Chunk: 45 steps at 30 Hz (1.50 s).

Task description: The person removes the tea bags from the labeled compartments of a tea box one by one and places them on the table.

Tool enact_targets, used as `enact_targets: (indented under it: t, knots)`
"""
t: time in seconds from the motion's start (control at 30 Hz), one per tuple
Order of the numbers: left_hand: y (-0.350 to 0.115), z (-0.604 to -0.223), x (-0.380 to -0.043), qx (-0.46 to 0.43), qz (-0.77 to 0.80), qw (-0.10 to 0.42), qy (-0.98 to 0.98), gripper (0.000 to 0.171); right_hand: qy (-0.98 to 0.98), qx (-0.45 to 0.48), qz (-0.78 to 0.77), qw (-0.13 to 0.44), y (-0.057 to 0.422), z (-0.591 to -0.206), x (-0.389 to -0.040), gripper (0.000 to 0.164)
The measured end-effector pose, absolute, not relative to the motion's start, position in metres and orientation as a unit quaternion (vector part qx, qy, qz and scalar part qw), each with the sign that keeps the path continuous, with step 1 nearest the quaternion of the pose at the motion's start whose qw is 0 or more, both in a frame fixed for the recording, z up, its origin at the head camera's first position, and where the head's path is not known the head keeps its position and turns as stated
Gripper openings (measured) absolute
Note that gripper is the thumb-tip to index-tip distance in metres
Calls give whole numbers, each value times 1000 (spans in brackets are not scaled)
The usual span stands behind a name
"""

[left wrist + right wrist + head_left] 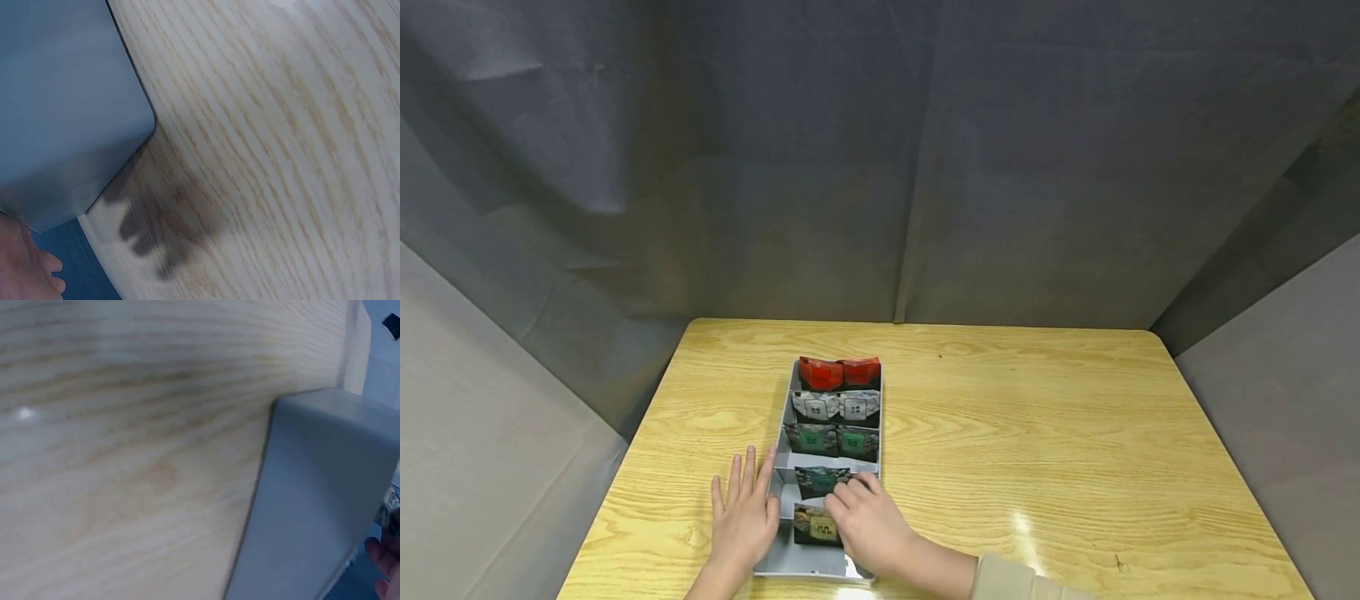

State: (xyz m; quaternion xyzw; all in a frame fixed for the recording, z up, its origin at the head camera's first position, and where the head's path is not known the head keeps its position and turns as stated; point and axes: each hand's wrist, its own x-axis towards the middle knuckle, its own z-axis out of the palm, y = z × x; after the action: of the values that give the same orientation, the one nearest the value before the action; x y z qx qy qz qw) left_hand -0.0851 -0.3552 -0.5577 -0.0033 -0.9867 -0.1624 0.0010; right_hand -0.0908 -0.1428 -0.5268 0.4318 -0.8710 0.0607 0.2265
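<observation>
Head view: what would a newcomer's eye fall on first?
Probably the two red packets, vivid at the far end of the grey tray. Next, the right hand over the tray's near half, beside the yellow-labelled packet, and the left hand spread at the tray's left side.

Grey rectangular tray (784, 557) on a yellow wood-grain table (1075, 433).
Inside, far end to near: two flat red packets (823, 376), two white packets (817, 407), two green-labelled packets (812, 439), a teal-labelled packet (817, 481), a yellow-labelled packet (818, 527); at its left wall, a bare left hand (745, 517); over its right wall, a bare right hand (871, 523).
</observation>
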Motion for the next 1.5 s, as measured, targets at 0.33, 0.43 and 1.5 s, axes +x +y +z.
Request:
enact_targets:
  t: [0.33, 0.43, 1.5]
  knots:
    - [-354, -556, -85, -2, -162, 5, -987, 57, -867, 423, 136, 225, -128, -487, -107, 8]
    - [-353, -556, -85, -2, -163, 5, -987, 57, -867, 410, 157, 235, -121, -472, -116, 5]
    - [-355, -560, -86, -2, -161, 15, -987, 58, -955, 207, 136, 164, -18, -518, -237, 7]
